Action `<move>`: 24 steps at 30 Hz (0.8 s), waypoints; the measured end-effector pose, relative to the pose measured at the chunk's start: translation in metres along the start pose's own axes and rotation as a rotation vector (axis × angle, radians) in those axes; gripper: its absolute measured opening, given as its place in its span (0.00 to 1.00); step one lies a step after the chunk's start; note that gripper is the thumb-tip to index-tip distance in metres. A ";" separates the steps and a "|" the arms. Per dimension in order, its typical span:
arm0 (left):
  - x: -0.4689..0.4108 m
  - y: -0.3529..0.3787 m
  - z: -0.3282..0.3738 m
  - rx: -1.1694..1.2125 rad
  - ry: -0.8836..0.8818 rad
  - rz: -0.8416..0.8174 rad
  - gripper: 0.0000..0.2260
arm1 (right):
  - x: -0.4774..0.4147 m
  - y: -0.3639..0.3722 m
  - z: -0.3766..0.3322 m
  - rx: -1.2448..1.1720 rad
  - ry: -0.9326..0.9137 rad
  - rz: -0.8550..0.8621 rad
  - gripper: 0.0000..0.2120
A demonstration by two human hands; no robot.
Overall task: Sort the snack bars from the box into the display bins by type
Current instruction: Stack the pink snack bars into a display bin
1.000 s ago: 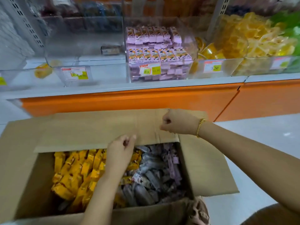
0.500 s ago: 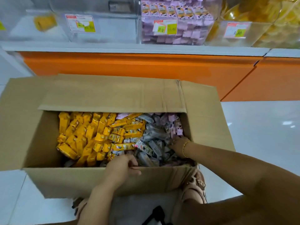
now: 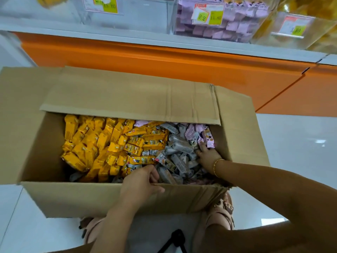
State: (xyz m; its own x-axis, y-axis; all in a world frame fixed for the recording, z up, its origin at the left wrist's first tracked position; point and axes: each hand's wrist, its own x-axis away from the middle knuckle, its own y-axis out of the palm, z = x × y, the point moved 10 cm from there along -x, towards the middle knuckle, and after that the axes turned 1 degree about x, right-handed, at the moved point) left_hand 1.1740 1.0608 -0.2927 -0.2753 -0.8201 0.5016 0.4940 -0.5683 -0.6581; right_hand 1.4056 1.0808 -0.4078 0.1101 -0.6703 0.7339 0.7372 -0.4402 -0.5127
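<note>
**Right hand reaches the pink bars**

Yellow bars (image 3: 102, 143) fill the left of the box (image 3: 109, 198), whose near rim the left hand (image 3: 140, 181) grips. The right hand (image 3: 207, 157), the nearer, touches pink bars (image 3: 207, 138) pointing up-frame; its hold cannot be told. The box sits on white floor (image 3: 291, 143), the pink bin (image 3: 176, 24) at upper right.

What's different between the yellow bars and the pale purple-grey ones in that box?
The yellow bars fill the left side of the cardboard box; the pale bars fill the right. Yellow bars have bright orange-yellow wrappers, pale bars washed-out pink and grey ones. The right hand is in among the pale bars, not the yellow bars. Both are small wrapped bars heaped loosely.
</note>
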 end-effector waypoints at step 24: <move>0.008 0.005 0.009 0.392 -0.061 -0.109 0.11 | 0.069 -0.065 0.017 -0.066 0.010 0.021 0.21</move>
State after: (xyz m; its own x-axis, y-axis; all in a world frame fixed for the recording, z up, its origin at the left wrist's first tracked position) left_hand 1.1814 1.0522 -0.2873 -0.2996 -0.7446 0.5965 0.7449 -0.5732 -0.3414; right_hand 1.3767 1.0738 -0.3164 0.1183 -0.6859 0.7181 0.6893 -0.4638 -0.5566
